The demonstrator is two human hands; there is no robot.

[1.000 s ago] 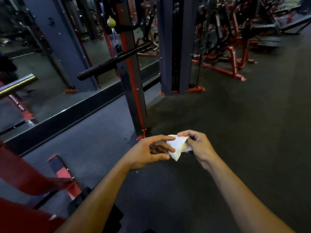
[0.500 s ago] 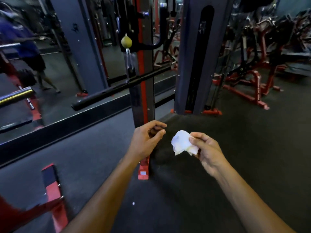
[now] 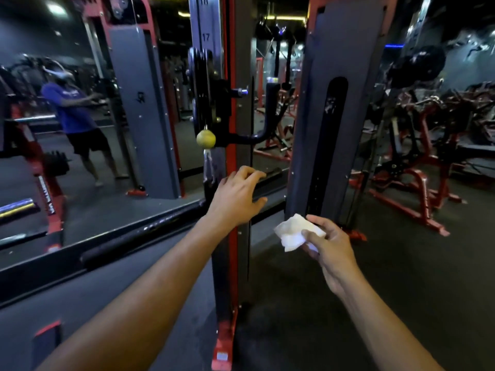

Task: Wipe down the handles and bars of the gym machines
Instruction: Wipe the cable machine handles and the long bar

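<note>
Right hand (image 3: 333,246) at lower centre-right pinches a crumpled white wipe (image 3: 294,232), grip clenched around it; left hand (image 3: 237,195) reaches out mid-frame, fingers spread and released, right at the black bar (image 3: 139,234) slanting across the red-and-black upright (image 3: 235,62)

White wipe (image 3: 293,232) in my right hand (image 3: 330,247). Upright post (image 3: 235,145) beside it – black with red edge. Left of post: black bar (image 3: 128,236), yellow-green ball (image 3: 205,139). Right of post – grey panel (image 3: 337,76).
</note>
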